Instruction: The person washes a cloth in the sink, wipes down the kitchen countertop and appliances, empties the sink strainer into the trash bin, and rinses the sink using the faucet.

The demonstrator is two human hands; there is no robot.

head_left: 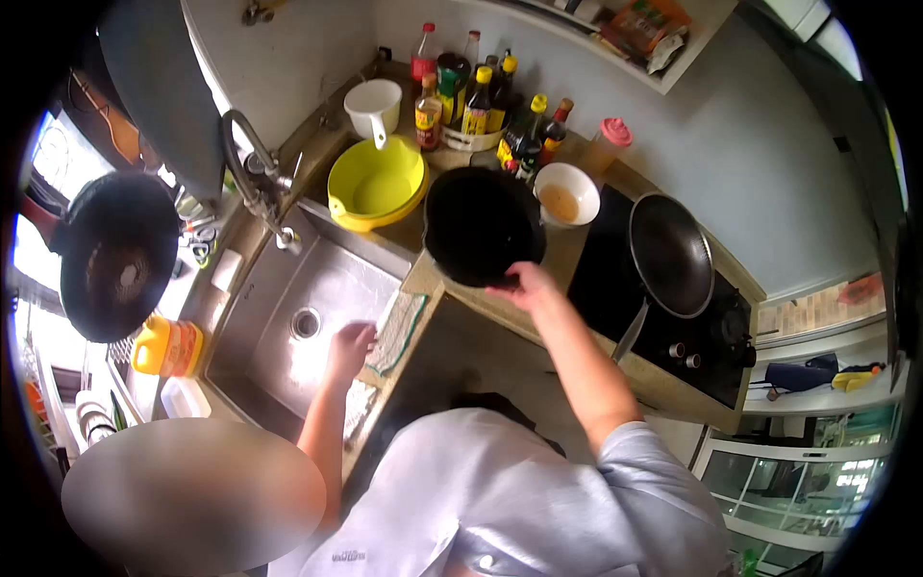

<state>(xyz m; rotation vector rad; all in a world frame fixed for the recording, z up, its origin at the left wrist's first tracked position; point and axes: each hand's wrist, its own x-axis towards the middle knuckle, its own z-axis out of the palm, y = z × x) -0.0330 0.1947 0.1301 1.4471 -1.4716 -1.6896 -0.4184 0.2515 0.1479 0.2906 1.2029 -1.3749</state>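
Note:
My right hand (524,287) has its fingers closed on the near rim of a round black basin (484,226), which rests on the counter between sink and stove. The basin's inside is too dark to make out. My left hand (354,348) is over the right edge of the steel sink (269,361), fingers loosely bent and apart, with nothing visible in them. Beside it a pale cloth with a green edge (396,332) lies on the counter's front edge. Just right of the basin stands a white bowl (575,181) with a light brown liquid inside.
Behind the sink sit a yellow-green bowl (377,183) and a white strainer-like bowl (373,106). Sauce bottles (476,104) crowd the back corner. A frying pan (670,255) rests on the black stove (601,288). The faucet (252,183) overhangs the sink; another pan (120,255) hangs left.

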